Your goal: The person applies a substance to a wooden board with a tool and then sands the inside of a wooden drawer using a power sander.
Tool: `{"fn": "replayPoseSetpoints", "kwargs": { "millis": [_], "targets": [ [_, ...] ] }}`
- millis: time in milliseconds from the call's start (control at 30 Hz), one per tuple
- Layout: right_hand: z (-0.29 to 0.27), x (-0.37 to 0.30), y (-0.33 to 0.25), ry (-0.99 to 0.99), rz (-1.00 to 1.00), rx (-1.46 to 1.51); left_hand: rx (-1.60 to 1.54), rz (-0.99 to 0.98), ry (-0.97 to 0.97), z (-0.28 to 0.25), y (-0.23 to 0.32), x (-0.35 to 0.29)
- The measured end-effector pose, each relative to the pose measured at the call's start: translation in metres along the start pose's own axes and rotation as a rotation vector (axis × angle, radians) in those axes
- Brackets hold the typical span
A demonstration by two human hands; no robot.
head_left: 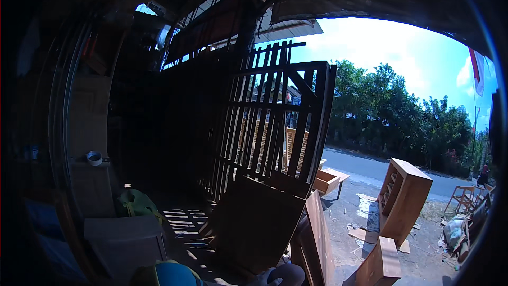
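Note:
At the bottom edge, a blue sleeve with a yellow trim (177,274) shows. To its right, part of what looks like my left hand (263,278) lies against a dark rounded shape (286,274), perhaps a knee. The fingers are dim and cut off by the frame, so their state and anything in them cannot be made out. My right hand is out of sight. Just beyond, a dark flat wooden panel (259,222) leans at a slant, with a brown wooden board (319,238) beside it on the right.
A dark slatted gate (323,111) stands behind the panel. Outside are a tall wooden cabinet (405,196), a smaller wooden piece (381,265), an open drawer (326,181) and chairs (462,198). On the left, a tape roll (94,158) sits on a ledge above a green cloth bag (138,203).

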State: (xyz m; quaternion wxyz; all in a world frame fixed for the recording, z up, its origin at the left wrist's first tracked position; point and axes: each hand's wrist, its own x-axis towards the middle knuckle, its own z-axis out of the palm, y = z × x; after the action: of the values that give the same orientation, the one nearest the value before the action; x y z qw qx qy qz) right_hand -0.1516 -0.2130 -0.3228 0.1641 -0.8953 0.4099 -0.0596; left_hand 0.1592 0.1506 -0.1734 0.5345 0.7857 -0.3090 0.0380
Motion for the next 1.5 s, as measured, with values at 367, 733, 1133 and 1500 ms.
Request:
{"fn": "replayPoseSetpoints", "kwargs": {
  "millis": [367,733,1133,1500],
  "targets": [
    [-0.021,-0.056,-0.054,0.144,0.234,0.038,-0.053,0.375,-0.168,-0.052,0.051,0.043],
    [-0.01,-0.09,-0.099,0.159,0.36,0.101,-1.708,0.676,-1.571,-0.007,0.255,0.102],
    [-0.013,-0.067,-0.122,0.155,0.482,0.097,-2.12,0.617,-1.233,0.048,0.224,0.134],
    [-0.01,-0.062,-0.125,0.206,0.5,0.049,-1.005,0.629,-1.331,0.108,0.124,0.245]
  ]
}}
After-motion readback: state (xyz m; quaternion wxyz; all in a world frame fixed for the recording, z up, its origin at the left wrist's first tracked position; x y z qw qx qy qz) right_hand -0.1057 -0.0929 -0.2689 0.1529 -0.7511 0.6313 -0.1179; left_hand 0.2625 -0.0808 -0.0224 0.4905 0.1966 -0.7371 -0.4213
